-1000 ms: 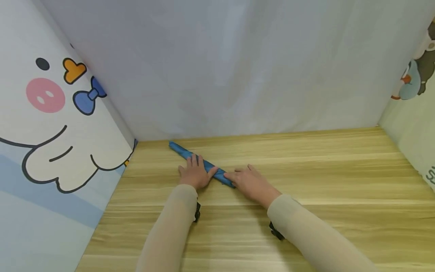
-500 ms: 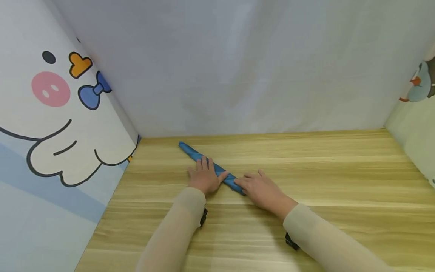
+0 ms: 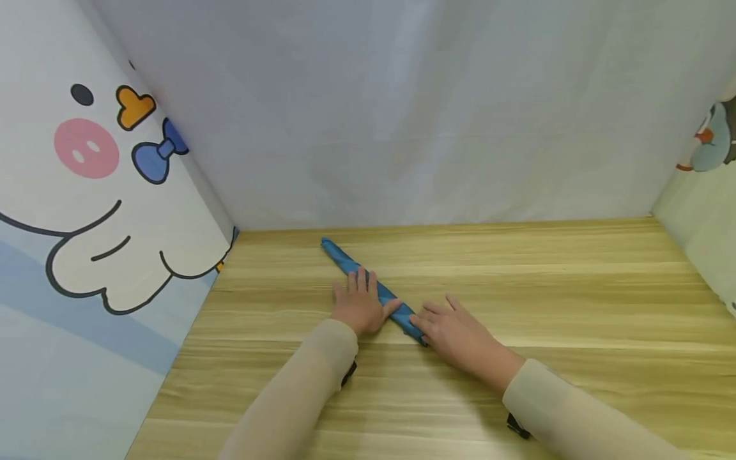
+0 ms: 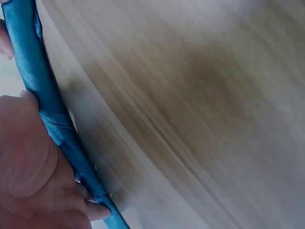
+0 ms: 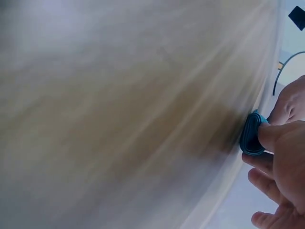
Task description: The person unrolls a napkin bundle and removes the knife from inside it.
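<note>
1. Here, a blue roll [image 3: 384, 294] lies slantwise on the bench [image 3: 546, 281], from far left to near right.
2. The left hand [image 3: 362, 310] rests over its middle, fingers spread, its grip slack.
3. The right hand [image 3: 454, 333] has its grip pinching the near right end between thumb and finger.

Left hand [image 4: 38, 167] against a long blue roll [image 4: 35, 71] on wood-grained tabletop [image 4: 167, 119]

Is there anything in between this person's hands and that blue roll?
Nothing visible: the left hand rests directly on the blue roll, and the right hand pinches its nearer end.
</note>
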Demonstrator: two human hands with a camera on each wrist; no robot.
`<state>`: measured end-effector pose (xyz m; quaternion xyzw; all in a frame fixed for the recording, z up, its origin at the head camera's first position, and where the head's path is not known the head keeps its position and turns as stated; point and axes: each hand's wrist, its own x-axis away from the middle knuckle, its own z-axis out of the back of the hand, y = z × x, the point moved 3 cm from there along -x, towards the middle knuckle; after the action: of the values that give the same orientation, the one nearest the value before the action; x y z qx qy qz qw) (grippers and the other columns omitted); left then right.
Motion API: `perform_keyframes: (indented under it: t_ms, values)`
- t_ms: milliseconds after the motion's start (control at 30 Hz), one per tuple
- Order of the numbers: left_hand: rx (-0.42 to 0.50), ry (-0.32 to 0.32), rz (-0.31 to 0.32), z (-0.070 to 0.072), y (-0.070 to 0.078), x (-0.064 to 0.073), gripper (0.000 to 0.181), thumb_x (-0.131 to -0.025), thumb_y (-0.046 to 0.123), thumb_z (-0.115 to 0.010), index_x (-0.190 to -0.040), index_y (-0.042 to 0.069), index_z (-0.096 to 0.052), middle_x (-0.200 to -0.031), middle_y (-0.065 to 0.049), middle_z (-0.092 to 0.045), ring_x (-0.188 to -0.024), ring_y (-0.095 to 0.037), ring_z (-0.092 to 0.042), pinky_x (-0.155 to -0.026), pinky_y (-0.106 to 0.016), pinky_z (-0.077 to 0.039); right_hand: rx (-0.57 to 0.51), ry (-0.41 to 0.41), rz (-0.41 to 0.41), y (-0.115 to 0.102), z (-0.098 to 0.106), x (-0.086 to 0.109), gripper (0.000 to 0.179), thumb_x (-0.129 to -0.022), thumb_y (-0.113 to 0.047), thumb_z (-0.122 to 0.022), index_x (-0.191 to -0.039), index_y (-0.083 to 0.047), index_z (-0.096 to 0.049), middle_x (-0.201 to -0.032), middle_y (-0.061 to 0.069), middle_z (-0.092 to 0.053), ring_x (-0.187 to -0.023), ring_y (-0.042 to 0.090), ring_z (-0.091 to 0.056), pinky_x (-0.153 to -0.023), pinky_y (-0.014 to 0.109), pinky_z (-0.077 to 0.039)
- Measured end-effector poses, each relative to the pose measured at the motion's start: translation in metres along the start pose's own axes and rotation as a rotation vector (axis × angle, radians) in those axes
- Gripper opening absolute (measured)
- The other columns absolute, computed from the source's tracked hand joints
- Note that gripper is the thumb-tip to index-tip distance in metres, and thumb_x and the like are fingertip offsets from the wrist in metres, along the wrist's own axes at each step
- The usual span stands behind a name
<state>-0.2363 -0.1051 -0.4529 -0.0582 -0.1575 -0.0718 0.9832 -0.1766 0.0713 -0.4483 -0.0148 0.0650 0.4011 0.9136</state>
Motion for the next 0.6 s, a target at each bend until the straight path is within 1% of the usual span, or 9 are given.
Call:
perform_keyframes:
  t_ms: [67, 300, 467, 600]
  values:
    - [-0.026, 0.004, -0.017, -0.001, 0.004, 0.001, 0.088, -0.086, 0.07, -0.011, -0.147, 0.008, -0.005, -0.151, -0.015, -0.002, -0.136, -0.033, -0.005, -0.101, -0.061, -0.01, 0.017, 0.003, 0.017, 0.0, 0.001, 0.004, 0.042, -0.088, -0.027, -0.063, -0.127, -0.014, -0.057, -0.119, 0.003, -0.059, -0.119, 0.022, -0.046, -0.097, 0.056, -0.029]
    - [-0.042, 0.045, -0.085, -0.002, 0.016, 0.006, 0.087, -0.087, 0.07, -0.011, -0.147, 0.007, -0.006, -0.151, -0.016, -0.003, -0.136, -0.034, -0.006, -0.101, -0.061, -0.011, 0.06, -0.014, 0.045, -0.002, 0.004, 0.018, 0.045, -0.086, -0.03, -0.064, -0.127, -0.012, -0.057, -0.122, 0.006, -0.058, -0.119, 0.023, -0.047, -0.097, 0.056, -0.028]
    - [-0.078, 0.032, -0.088, -0.004, 0.023, 0.009, 0.088, -0.085, 0.071, -0.009, -0.148, 0.009, -0.004, -0.151, -0.013, -0.002, -0.137, -0.033, -0.004, -0.101, -0.06, -0.011, 0.061, -0.026, 0.054, -0.004, 0.005, 0.027, 0.045, -0.086, -0.032, -0.063, -0.126, -0.012, -0.057, -0.121, 0.006, -0.058, -0.118, 0.024, -0.047, -0.095, 0.057, -0.03]
    - [-0.091, 0.031, -0.103, -0.004, 0.03, 0.011, 0.089, -0.084, 0.072, -0.008, -0.148, 0.01, -0.004, -0.151, -0.013, -0.002, -0.137, -0.032, -0.003, -0.102, -0.059, -0.011, 0.037, -0.044, 0.038, -0.006, 0.006, 0.035, 0.045, -0.087, -0.034, -0.062, -0.126, -0.012, -0.057, -0.119, 0.005, -0.059, -0.118, 0.024, -0.047, -0.093, 0.058, -0.032]
